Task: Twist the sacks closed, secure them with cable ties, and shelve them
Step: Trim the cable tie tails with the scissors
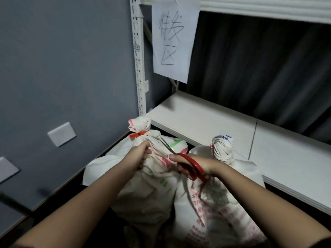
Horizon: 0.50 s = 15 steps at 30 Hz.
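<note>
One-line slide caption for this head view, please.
Left hand grips the left sack below its red cable tie while right hand aims red-handled scissors at it.

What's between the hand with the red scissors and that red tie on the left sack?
In the head view, the scissors' blades span from the right hand toward the red cable tie, crossing the left sack's gathered neck, which the left hand grips.

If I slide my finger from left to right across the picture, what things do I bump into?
Wall plate → red cable tie on the left sack → left hand → red scissors in the right hand → right sack's twisted top → white shelf.
</note>
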Tool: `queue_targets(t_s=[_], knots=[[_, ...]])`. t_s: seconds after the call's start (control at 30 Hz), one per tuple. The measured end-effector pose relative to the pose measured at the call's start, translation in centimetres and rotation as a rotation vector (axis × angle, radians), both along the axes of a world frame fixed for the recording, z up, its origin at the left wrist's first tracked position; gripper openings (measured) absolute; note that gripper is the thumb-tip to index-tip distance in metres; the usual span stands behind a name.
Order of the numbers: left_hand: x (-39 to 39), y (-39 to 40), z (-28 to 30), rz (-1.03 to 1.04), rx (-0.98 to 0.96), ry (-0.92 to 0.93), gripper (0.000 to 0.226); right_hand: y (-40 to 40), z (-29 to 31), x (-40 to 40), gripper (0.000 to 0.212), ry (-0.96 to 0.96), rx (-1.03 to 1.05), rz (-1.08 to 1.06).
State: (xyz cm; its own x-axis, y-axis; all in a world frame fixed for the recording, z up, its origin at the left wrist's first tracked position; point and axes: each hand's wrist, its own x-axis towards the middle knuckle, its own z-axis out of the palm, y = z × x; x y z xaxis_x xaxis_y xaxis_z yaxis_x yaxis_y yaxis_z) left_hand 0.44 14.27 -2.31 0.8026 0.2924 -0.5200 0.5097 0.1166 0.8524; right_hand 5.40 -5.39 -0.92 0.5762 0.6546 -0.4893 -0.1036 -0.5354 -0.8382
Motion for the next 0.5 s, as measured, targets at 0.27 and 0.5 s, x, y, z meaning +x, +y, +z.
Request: queue_targets(t_s=[0.27,0.5], knots=[[4.9,3.3,-1.0,0.136,-0.452,0.094,0.038,6.0,-0.7,3.2,0.052,-0.044,-0.036,-0.106],[7.3,3.0,-1.1,0.181,-0.343,0.051,0.031,7.1,-1.1,6.1,0.036,-0.199,-0.171,0.018]])
